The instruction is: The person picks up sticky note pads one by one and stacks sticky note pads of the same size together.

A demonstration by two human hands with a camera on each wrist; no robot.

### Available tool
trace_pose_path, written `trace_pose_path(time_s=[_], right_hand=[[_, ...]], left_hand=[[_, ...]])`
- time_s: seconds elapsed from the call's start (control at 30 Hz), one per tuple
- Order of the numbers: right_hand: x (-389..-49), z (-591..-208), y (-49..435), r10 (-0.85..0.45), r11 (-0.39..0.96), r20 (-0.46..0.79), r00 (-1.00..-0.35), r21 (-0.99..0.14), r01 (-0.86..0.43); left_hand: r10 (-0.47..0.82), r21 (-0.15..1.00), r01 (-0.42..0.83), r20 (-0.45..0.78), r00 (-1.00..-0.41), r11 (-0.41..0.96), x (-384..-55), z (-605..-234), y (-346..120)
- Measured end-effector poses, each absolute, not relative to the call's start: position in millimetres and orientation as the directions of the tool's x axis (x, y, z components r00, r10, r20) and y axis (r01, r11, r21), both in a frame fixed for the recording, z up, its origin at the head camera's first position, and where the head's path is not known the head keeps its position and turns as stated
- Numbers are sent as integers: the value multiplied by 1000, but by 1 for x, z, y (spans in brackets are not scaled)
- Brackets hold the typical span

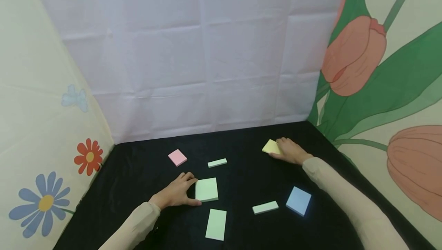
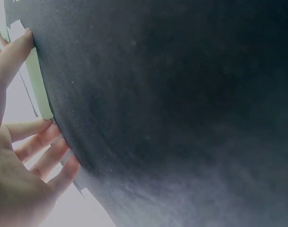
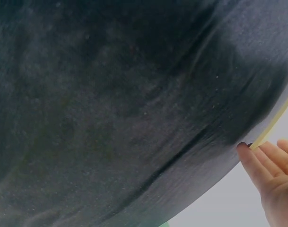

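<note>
A square pale green sticky note pad (image 1: pixel 207 189) lies near the middle of the black table. My left hand (image 1: pixel 177 191) holds it from its left side, thumb at the near corner and index finger at the far one. The left wrist view has the pad's green edge (image 2: pixel 38 87) between thumb and finger of that hand (image 2: pixel 25 146). Farther back on the right, my right hand (image 1: pixel 290 151) grips a yellow sticky note pad (image 1: pixel 270 147), covering its right part. Only a thin yellow edge (image 3: pixel 271 124) appears beside the fingers (image 3: pixel 251 163) in the right wrist view.
A pink pad (image 1: pixel 177 158) and a narrow green pad (image 1: pixel 217 163) lie toward the back. Nearer are a green rectangular pad (image 1: pixel 216 224), another narrow green pad (image 1: pixel 265 207) and a blue pad (image 1: pixel 298 201). A white cloth (image 1: pixel 207 50) hangs behind the table; patterned cloths flank it.
</note>
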State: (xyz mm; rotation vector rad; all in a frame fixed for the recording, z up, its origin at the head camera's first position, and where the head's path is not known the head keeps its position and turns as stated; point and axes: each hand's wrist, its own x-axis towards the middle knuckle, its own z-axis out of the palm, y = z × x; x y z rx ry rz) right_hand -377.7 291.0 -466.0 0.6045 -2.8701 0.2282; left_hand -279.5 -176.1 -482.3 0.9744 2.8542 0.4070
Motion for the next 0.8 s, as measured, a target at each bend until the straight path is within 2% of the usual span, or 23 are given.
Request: trace_pose_path(time_s=[0.8], right_hand=[[-371, -462, 287, -440, 877, 221, -870, -104, -469]], left_hand=[[605, 298, 576, -5, -796, 761, -281, -484, -178]])
